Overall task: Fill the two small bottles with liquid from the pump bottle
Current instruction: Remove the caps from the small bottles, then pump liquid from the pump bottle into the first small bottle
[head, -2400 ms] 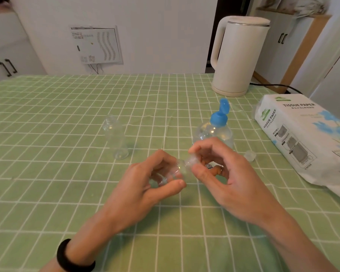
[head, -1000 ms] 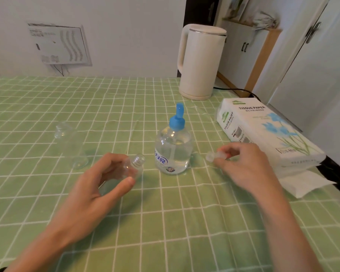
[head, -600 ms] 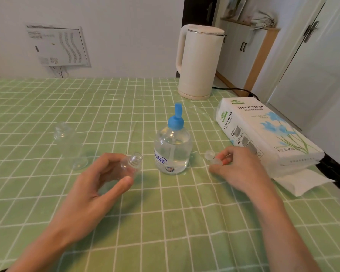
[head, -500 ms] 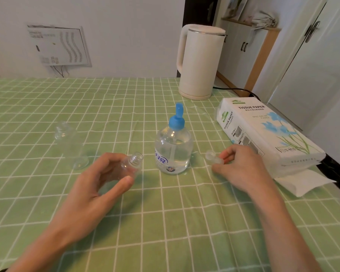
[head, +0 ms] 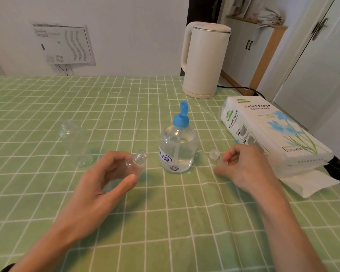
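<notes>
Finding: the small bottle [head: 134, 162] is now uncapped. A moment ago both my hands were working at its neck. Now my right hand [head: 245, 169] is resting low on the tablecloth [head: 165, 222], to the right of the pump bottle [head: 177, 152]. Its thumb and forefinger are pinching the removed cap [head: 223, 164], just beside the other cap [head: 214, 154] lying there. Whether that pinch is loosening, I cannot tell.

My left hand [head: 98, 185] is gripping the small bottle, fingers and thumb curled round its body. It is sitting just left of the pump bottle and apart from it.

Orientation: its long axis is lying tilted, with the base in my palm. The open neck is pointing up and to the right, toward the pump bottle.

The second small bottle [head: 75, 142] is standing well to the left.

Judgement: neither small bottle is showing liquid, so opening looks finished and filling is not yet begun.
</notes>
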Demonstrator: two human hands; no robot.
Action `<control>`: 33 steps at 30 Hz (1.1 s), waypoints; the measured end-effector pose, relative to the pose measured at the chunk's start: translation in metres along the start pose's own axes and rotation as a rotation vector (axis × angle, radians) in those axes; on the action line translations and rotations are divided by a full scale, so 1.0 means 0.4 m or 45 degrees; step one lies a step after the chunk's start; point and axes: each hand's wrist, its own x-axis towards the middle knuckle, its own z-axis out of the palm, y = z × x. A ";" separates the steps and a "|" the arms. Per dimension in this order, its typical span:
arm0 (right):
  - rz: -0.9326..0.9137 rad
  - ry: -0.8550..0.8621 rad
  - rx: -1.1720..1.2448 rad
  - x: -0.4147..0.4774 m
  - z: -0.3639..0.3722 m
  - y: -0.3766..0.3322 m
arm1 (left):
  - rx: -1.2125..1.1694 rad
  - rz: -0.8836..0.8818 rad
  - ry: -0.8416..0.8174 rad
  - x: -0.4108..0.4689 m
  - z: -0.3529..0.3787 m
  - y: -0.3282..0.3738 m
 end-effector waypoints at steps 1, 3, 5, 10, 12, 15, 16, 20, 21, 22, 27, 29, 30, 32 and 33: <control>0.014 -0.018 -0.009 -0.001 0.001 -0.001 | 0.001 0.001 0.000 0.000 -0.001 0.000; 0.024 -0.036 -0.025 -0.002 0.001 -0.002 | 0.004 0.000 -0.001 0.000 -0.001 0.000; 0.013 -0.030 -0.038 0.000 -0.001 -0.002 | -0.006 -0.012 -0.002 -0.001 -0.002 0.001; -0.167 0.232 0.287 -0.001 -0.004 -0.020 | -0.012 -0.021 0.013 0.000 0.002 0.006; -0.268 0.221 0.611 -0.009 0.008 -0.040 | -0.063 -0.031 0.043 0.002 0.003 0.007; -0.480 -0.003 0.815 -0.024 0.045 -0.061 | -0.200 -0.074 0.068 0.002 0.004 0.004; -0.546 -0.087 0.782 -0.028 0.061 -0.066 | -0.246 -0.086 0.073 0.002 0.005 0.004; -0.675 -0.218 0.612 -0.031 0.111 -0.081 | -0.321 -0.105 0.069 -0.005 0.012 0.007; -0.676 -0.197 0.591 -0.029 0.115 -0.085 | -0.320 -0.108 0.068 -0.006 0.014 0.008; -0.668 -0.170 0.579 -0.027 0.117 -0.088 | -0.321 -0.111 0.066 -0.007 0.016 0.008; -0.602 -0.064 0.452 -0.033 0.120 -0.109 | -0.348 -0.121 0.075 -0.005 0.019 0.011; -0.575 0.012 0.397 -0.044 0.126 -0.118 | -0.360 -0.121 0.077 -0.004 0.020 0.012; -0.562 0.063 0.359 -0.051 0.131 -0.124 | -0.362 -0.119 0.077 -0.005 0.020 0.012; -0.505 0.152 0.291 -0.067 0.141 -0.140 | -0.357 -0.110 0.084 -0.006 0.021 0.012; -0.464 0.187 0.256 -0.077 0.145 -0.149 | -0.354 -0.108 0.089 -0.006 0.022 0.012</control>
